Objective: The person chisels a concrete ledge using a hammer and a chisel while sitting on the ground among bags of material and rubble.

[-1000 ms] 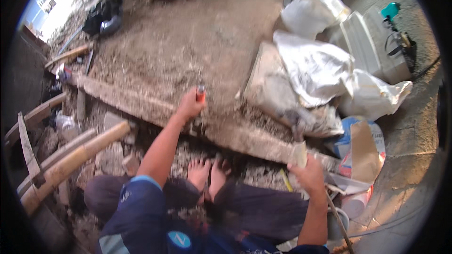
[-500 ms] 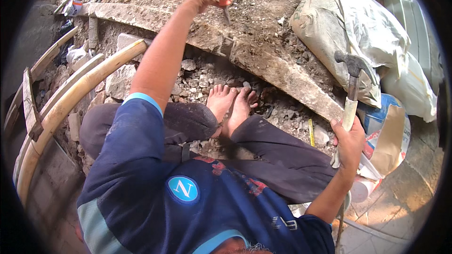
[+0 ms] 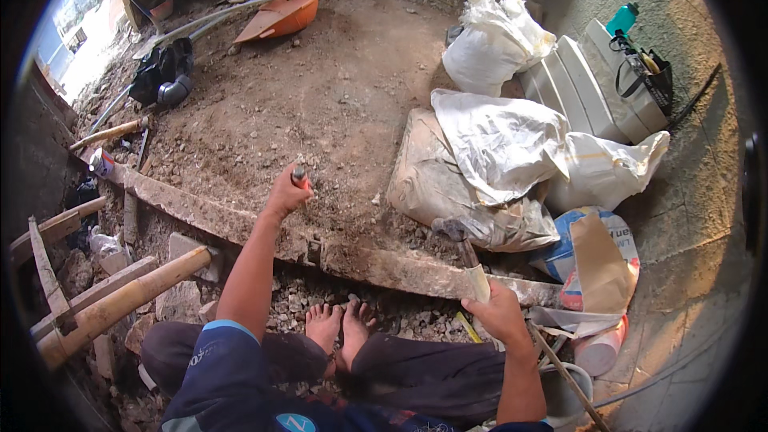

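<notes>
My left hand [image 3: 282, 194] is closed round the orange handle of a chisel [image 3: 300, 177], held out beyond the concrete beam [image 3: 376, 264]. Its dark, round butt end faces me, and the blade is hidden below the fist. On the right, my right hand [image 3: 504, 314] grips a hammer [image 3: 478, 282] by its pale handle. The hammer's dark metal head points away from me, close to the dusty sack [image 3: 424, 172]. A small notch with a bit of metal [image 3: 314, 250] breaks the beam between the two hands. My bare feet rest on rubble just this side of it.
White sacks [image 3: 504, 144] lie at the right, by a torn blue and white bag [image 3: 596, 260]. A bucket [image 3: 572, 388] stands near my right forearm. Bamboo poles [image 3: 132, 304] jut in at the left. An orange basin [image 3: 288, 14] lies on the far soil.
The view has tilted up, bringing the far soil and wall into sight. The chisel's blade showed before and is now hidden. Both hands keep their tools.
</notes>
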{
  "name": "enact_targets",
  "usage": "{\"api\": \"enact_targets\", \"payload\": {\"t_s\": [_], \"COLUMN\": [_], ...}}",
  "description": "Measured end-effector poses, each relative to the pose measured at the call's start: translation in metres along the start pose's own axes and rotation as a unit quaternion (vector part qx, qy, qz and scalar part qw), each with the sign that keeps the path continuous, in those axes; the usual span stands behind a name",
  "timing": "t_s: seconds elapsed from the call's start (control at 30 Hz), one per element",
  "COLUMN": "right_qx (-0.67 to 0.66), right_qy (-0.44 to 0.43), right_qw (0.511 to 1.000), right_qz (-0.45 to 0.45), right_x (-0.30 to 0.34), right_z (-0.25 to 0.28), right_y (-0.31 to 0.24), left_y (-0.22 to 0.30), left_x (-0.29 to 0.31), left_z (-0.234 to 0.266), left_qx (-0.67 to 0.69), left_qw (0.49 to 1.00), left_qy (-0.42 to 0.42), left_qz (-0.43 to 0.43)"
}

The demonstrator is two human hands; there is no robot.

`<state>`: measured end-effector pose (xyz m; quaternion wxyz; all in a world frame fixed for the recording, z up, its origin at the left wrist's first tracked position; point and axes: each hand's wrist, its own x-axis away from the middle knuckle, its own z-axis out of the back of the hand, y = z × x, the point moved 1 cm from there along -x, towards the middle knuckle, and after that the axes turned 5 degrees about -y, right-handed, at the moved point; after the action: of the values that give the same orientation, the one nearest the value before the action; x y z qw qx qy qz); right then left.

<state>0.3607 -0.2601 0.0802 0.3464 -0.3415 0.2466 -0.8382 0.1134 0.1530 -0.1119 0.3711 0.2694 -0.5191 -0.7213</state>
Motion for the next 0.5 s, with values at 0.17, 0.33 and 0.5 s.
{"api": "enact_targets", "payload": {"t_s": [0.17, 0.33, 0.5], "right_qx": [0.004, 0.057, 0.108], "right_qy": [-0.012, -0.028, -0.020], "right_qw": [1.000, 0.998, 0.994], "right_qz": [-0.001, -0.026, -0.004], "right_x": [0.000, 0.003, 0.005], "right_z": [0.001, 0.003, 0.005], "right_y": [-0.021, -0.026, -0.040], "left_y": [0.013, 0.020, 0.013], "left_x": [0.021, 0.018, 0.030], "left_z": [-0.021, -0.035, -0.021], "left_qx": [0.233, 0.094, -0.250], "left_qw": [0.945, 0.976, 0.965], "left_qy": [-0.130, -0.131, 0.043], "left_qz": [0.187, 0.150, -0.068]}}
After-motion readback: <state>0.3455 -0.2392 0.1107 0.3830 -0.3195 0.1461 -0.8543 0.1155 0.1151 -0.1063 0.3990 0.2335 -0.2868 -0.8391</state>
